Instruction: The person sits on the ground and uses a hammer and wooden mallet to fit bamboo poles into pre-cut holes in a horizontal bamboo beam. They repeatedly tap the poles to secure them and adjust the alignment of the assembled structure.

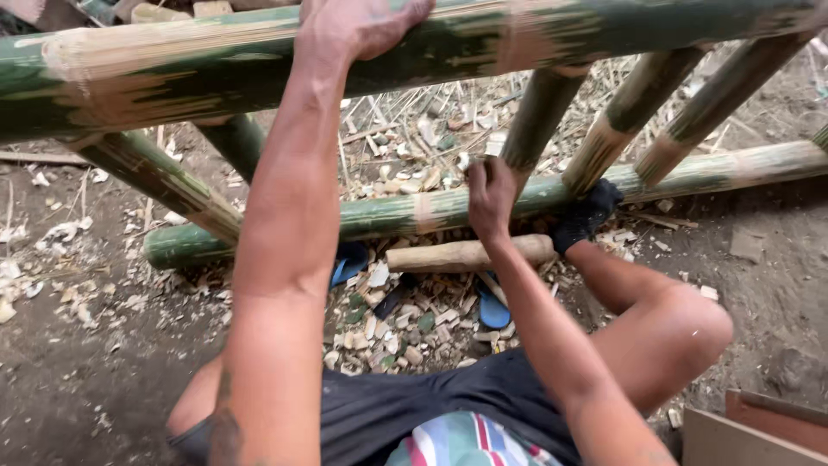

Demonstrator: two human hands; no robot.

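Left hand (362, 26) gripping the upper bamboo pole (216, 65) of the frame. Right hand (490, 197) closed on the lower bamboo pole (414, 211), beside a slanted rung (536, 116). Wooden mallet (466, 254) lies on the ground just below, among wood chips (388, 332).

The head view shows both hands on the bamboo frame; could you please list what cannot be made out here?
- Left hand: fingertips cut off by the top edge above the upper bamboo pole.
- Right hand: whatever it pinches at the lower bamboo pole is hidden by its fingers.
- Blue sandals: partly hidden by wood chips and the right forearm.
- Wooden mallet: one end hidden behind the wrist.
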